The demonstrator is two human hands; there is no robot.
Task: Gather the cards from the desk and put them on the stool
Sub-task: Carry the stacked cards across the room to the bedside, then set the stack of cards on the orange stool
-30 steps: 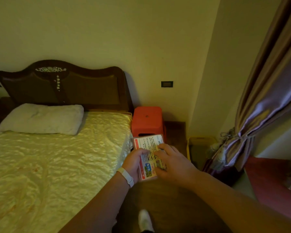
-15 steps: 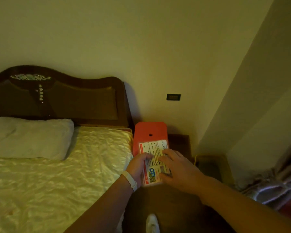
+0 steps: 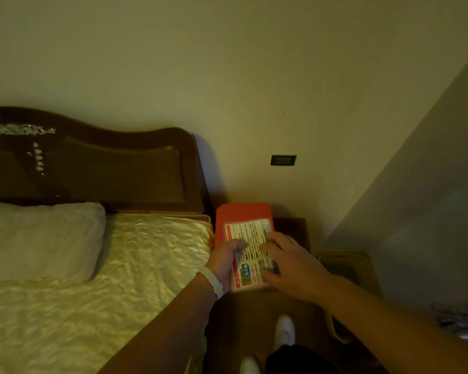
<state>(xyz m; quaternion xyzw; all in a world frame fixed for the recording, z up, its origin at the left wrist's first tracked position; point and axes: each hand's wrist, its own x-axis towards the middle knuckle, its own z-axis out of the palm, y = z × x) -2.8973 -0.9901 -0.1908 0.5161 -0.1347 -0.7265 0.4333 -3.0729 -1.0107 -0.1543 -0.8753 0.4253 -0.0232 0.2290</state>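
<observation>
While both hands, left hand and right hand, clasp the cards lengthwise, the stool lies at twelve o'clock.

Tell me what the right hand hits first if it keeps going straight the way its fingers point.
Probably the cards it already touches; past them, the red stool top. The right hand points forward-left, though depth is unclear.

Dim room: plain wall, dark headboard, bed with pillow, wooden floor
</observation>
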